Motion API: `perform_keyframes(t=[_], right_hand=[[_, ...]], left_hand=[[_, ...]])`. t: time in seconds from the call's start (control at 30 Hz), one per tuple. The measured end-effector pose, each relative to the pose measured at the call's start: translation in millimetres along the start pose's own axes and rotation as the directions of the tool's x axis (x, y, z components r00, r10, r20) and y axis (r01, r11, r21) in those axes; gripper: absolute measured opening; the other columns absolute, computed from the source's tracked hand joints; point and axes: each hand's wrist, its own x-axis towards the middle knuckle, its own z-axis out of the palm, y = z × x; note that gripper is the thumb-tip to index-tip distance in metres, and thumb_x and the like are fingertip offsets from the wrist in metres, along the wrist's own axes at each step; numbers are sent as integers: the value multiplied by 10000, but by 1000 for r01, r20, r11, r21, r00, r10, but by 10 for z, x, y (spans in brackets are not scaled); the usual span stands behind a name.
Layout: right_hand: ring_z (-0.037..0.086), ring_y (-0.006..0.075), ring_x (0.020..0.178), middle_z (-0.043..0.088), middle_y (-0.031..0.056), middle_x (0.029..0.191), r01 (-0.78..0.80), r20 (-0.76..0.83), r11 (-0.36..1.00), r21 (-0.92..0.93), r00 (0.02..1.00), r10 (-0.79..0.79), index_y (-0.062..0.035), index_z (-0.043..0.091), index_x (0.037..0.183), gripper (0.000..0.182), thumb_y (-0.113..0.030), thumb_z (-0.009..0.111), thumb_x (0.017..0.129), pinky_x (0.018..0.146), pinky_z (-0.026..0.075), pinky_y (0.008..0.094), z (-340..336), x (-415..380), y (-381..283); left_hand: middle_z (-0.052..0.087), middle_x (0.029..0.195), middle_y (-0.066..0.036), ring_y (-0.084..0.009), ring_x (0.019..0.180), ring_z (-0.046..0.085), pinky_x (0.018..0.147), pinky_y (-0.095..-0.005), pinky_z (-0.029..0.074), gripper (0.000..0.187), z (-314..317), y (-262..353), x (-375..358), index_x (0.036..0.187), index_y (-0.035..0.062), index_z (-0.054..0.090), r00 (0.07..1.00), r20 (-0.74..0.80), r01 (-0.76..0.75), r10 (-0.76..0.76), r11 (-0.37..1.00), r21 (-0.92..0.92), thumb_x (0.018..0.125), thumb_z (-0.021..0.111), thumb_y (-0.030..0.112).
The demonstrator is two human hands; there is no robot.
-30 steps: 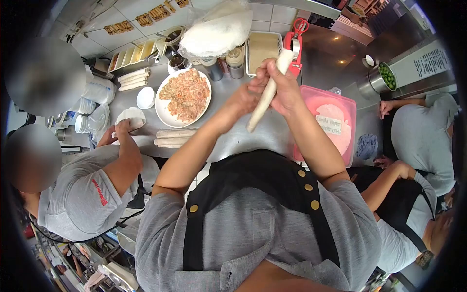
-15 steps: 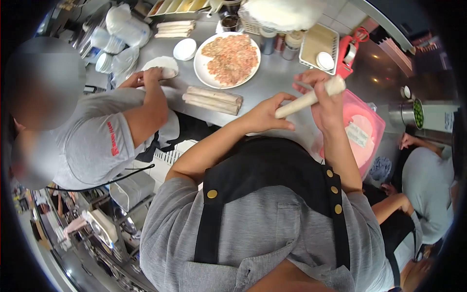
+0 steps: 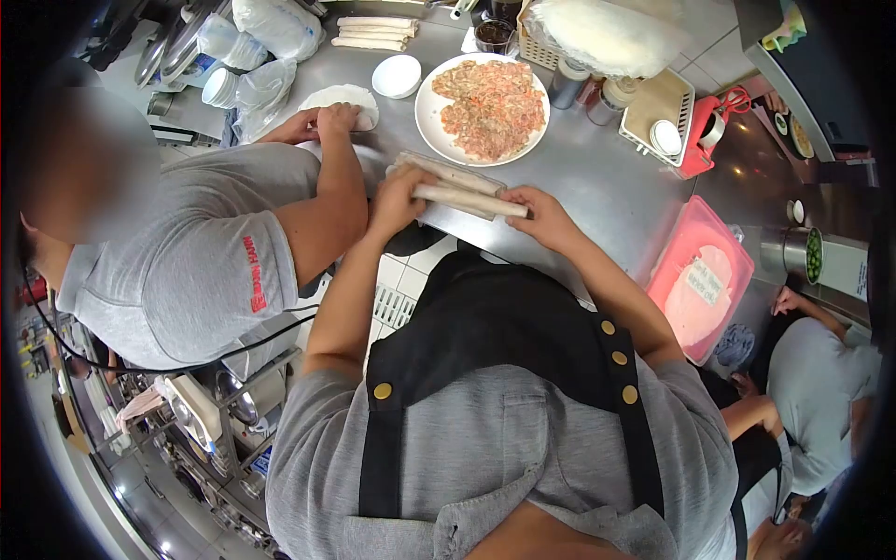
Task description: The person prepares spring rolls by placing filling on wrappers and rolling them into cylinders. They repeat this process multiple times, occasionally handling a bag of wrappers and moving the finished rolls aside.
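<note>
A long pale uncooked spring roll (image 3: 471, 200) lies lengthwise between my two hands. My left hand (image 3: 399, 203) is closed around its left end, and my right hand (image 3: 543, 220) grips the right end between thumb and fingers. Just behind it, a row of similar rolls (image 3: 446, 168) rests near the counter's front edge, partly covered by the held roll and my fingers. A white plate (image 3: 425, 126) spread with pinkish minced filling (image 3: 490, 107) stands beyond them. To its left is a small white bowl (image 3: 397, 77).
At my left, a co-worker's hands (image 3: 327, 121) work on a round white wrapper (image 3: 359, 101). More rolls (image 3: 375, 34) lie at the back. Jars (image 3: 611, 98) and a white basket (image 3: 644, 140) line the rear; a pink lidded container (image 3: 737, 271) sits right. Other people stand further right.
Both hands have moved left with the spring roll, from beside the pink container down to the row of rolls. The roll has gone from tilted to nearly level. My view has shifted too.
</note>
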Motion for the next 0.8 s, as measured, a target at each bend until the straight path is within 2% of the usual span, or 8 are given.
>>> perform_keyframes(t=[0.07, 0.1, 0.17, 0.3, 0.5, 0.6, 0.67, 0.8], right_hand=[[675, 228, 955, 706, 89, 1053, 47, -66, 992, -118, 996, -55, -49, 680, 1233, 415, -81, 787, 833, 837, 551, 370, 105, 105, -168], [678, 269, 986, 709, 102, 1052, 89, -123, 968, -237, 985, -120, -62, 687, 1198, 400, -94, 795, 814, 862, 546, 389, 147, 145, -255], [669, 269, 991, 700, 101, 1062, 92, -142, 937, -336, 979, -148, -66, 692, 1175, 384, -98, 794, 807, 864, 539, 381, 221, 220, -367], [640, 313, 1015, 699, 103, 1060, 127, -163, 867, -482, 959, -231, -62, 696, 1111, 344, -127, 798, 789, 891, 523, 415, 338, 318, -391], [622, 326, 1074, 679, 96, 1064, 125, -158, 877, -465, 963, -221, -75, 679, 1082, 336, -110, 805, 773, 940, 507, 430, 417, 358, -270], [604, 335, 1102, 645, 97, 1091, 106, -201, 884, -455, 955, -218, -73, 677, 1077, 327, -107, 807, 779, 951, 505, 431, 414, 327, -249], [598, 338, 1111, 633, 95, 1102, 103, -228, 873, -477, 945, -236, -75, 679, 1082, 319, -117, 803, 792, 954, 503, 433, 384, 280, -263], [605, 326, 1094, 632, 94, 1097, 105, -303, 862, -496, 909, -285, -76, 686, 1100, 284, -136, 778, 839, 936, 511, 424, 232, 75, -92]], left_hand=[[679, 1052, -87, -356, 1008, 611, 890, -448, 501, 354, 75, -241, 87, 994, 120, 721, 960, -255, -89, 113, 990, 106, 691, 690, -62], [679, 1052, -87, -356, 1008, 611, 890, -448, 501, 354, 58, -261, 111, 994, 120, 721, 961, -253, -90, 113, 991, 100, 691, 690, -62], [674, 1007, -75, -336, 1005, 603, 889, -428, 490, 325, 15, -293, 154, 965, 136, 724, 939, -326, -40, 106, 978, 202, 695, 682, -42], [667, 998, -84, -326, 913, 589, 853, -416, 493, 303, -105, -300, 209, 944, 102, 720, 921, -357, -49, 153, 957, 285, 684, 673, -46], [677, 974, -88, -282, 890, 609, 829, -369, 500, 307, -88, -415, 218, 956, 105, 742, 953, -288, -10, 89, 964, 264, 698, 654, -38], [682, 1051, -93, -263, 941, 615, 842, -349, 507, 335, -83, -521, 204, 1029, 102, 742, 958, -274, -35, 87, 981, 190, 736, 655, -36], [659, 1140, -106, -250, 997, 610, 880, -333, 507, 419, -86, -559, 181, 1168, 98, 702, 929, -369, 6, 6, 1000, 30, 776, 647, -41], [627, 1277, -142, -292, 1122, 610, 996, -370, 495, 516, -26, -808, 122, 1320, 102, 631, 960, -279, 37, -25, 999, 36, 821, 618, -25]])
